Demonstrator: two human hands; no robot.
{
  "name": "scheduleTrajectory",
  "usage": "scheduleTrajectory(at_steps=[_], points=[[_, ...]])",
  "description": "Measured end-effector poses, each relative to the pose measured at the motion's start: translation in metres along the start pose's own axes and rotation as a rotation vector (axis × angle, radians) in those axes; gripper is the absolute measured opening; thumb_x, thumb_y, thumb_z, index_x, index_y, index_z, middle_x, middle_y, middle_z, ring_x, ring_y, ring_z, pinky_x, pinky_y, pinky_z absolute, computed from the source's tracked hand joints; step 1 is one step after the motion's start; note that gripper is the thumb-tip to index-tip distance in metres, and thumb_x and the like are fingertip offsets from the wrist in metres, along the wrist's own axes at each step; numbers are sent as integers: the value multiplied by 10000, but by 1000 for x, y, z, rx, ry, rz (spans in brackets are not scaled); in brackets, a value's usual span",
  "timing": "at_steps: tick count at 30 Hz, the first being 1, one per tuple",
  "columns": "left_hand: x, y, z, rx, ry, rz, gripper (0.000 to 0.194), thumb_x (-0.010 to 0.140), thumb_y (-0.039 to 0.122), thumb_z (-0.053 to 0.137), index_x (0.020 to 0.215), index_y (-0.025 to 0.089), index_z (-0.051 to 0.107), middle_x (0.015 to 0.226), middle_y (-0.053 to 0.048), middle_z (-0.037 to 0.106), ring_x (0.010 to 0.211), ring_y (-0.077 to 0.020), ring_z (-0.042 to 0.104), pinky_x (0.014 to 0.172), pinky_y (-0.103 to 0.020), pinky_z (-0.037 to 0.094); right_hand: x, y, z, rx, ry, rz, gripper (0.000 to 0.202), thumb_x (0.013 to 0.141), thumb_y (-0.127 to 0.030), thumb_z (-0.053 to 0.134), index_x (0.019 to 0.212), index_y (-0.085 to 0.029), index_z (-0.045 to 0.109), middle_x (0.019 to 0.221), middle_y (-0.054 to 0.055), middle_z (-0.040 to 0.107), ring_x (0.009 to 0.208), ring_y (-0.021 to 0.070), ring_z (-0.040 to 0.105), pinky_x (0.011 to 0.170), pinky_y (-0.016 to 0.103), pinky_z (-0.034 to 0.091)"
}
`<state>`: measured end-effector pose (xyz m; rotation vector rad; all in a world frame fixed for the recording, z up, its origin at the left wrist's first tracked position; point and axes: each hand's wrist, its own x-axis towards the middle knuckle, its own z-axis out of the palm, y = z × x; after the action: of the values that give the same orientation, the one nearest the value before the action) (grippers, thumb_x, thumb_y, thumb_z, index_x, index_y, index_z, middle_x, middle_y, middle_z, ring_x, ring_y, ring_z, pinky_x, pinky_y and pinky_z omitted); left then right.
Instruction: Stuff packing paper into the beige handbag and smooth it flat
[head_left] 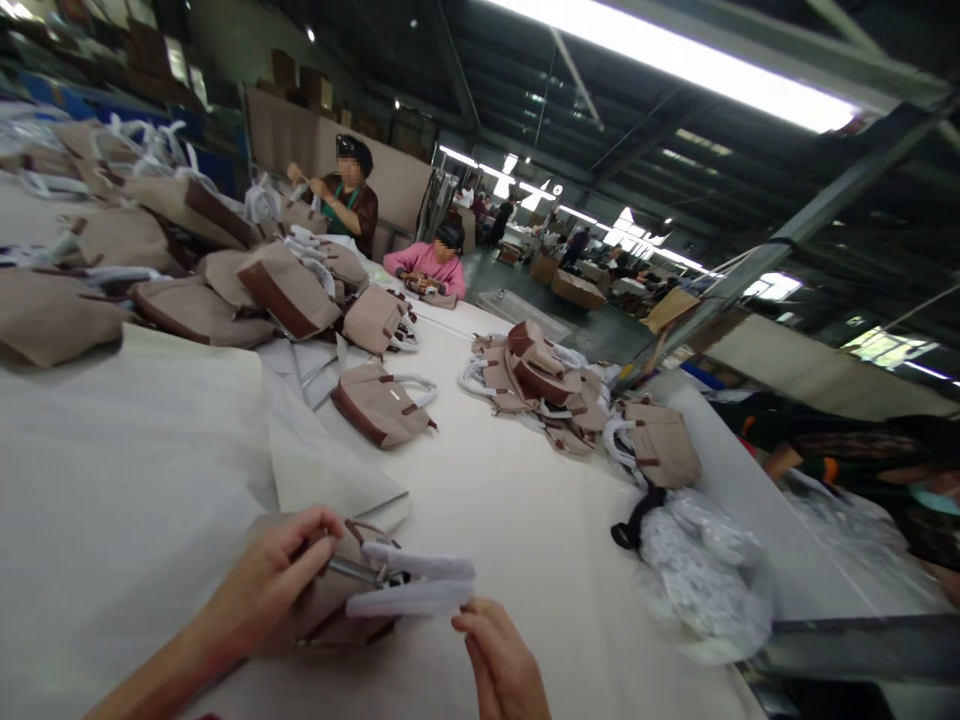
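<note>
At the near edge of the bench (150, 450), the person's two hands work on one tan handbag (330, 610) that lies flat on the white covering. The left hand (274, 580) rests on the bag with its fingers curled around a thin metal tool (356, 572), thumb and forefinger pinched on it. The tool's tip meets the bag's handles (416, 585), two of them, both wrapped in white foam and sticking out to the right. The right hand (499, 665) sits just below the lower handle, fingers loosely bent and nearly touching the foam; whether it has hold of anything cannot be told.

One more handbag (382, 405) lies alone near the middle of the bench, on its side with its white handle up. Beyond it, toward the right edge, a heap of bags (540, 385) holds about five or six, and one further bag (660, 445) lies just beside that heap. Along the left edge runs a long row of bags (225, 280), too many and too overlapped to count exactly. A crumpled clear plastic bag (705, 580) sits at the right edge.

Two co-workers are at the far end: one in a dark top (349, 200) and one in a pink top (431, 262). A third person's arm (825, 460) shows at the right.
</note>
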<state>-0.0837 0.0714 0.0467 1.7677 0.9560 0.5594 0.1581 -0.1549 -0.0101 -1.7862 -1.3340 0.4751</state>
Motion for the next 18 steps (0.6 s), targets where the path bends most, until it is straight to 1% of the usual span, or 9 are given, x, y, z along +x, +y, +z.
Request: scheduleTrajectory(at_steps=[1,3,5,7,9,12,14,16,18], points=[[-2,1,-1,30,-37,24,305,921,488,477,859,240,645,787,20,671,784,-196,639,723,-259,488,11,-5,5,40,-17,6,348,1036,-419,376,999,-274,690,993,38,740,939,163,700,859,238,532],[-8,-1,-11,91,-104,52,331,932,484,454,837,237,653,809,11,692,809,-203,661,747,-258,498,29,-10,8,60,8,128,371,1008,-478,408,904,-252,684,836,23,713,799,167,683,744,238,534],[-15,-6,-28,185,-160,49,345,934,475,428,823,238,652,788,7,698,780,-207,671,729,-264,500,40,-9,5,70,167,293,426,951,-590,453,827,-236,655,702,7,653,676,181,642,644,261,526],[-22,-13,-47,339,-192,8,325,923,444,419,850,238,659,810,-7,717,789,-224,684,737,-292,504,43,-7,5,131,277,374,461,910,-648,493,898,-221,665,794,35,698,773,208,676,722,291,555],[-28,-17,-61,534,-193,-54,293,902,392,431,921,232,676,893,-43,742,851,-260,699,783,-343,516,39,-8,16,234,103,336,453,943,-628,478,910,-220,673,873,51,724,859,215,686,799,304,557],[-32,-22,-69,890,-181,-119,275,840,306,507,983,193,713,1025,-134,728,946,-349,701,845,-465,526,25,-14,54,352,-201,144,400,1001,-525,415,1009,-234,689,924,55,737,909,226,693,844,330,560],[-31,-25,-70,1091,-185,-144,265,818,253,550,979,156,737,1079,-186,702,994,-393,693,867,-516,521,19,-19,81,287,-118,41,370,927,-432,556,1240,-247,628,1134,84,733,1069,265,682,973,391,544],[-29,-30,-71,1177,-201,-169,262,836,222,555,985,132,751,1100,-210,692,1006,-401,696,869,-518,526,25,-25,99,158,-2,4,629,802,-304,689,1401,-241,506,1307,117,666,1205,297,629,1066,440,501],[-29,-35,-72,1171,-204,-211,254,852,216,554,973,140,764,1058,-198,706,975,-391,707,856,-510,533,40,-33,107,62,-50,-42,627,740,-214,709,1344,-237,540,1249,113,671,1159,294,638,1002,428,530]])
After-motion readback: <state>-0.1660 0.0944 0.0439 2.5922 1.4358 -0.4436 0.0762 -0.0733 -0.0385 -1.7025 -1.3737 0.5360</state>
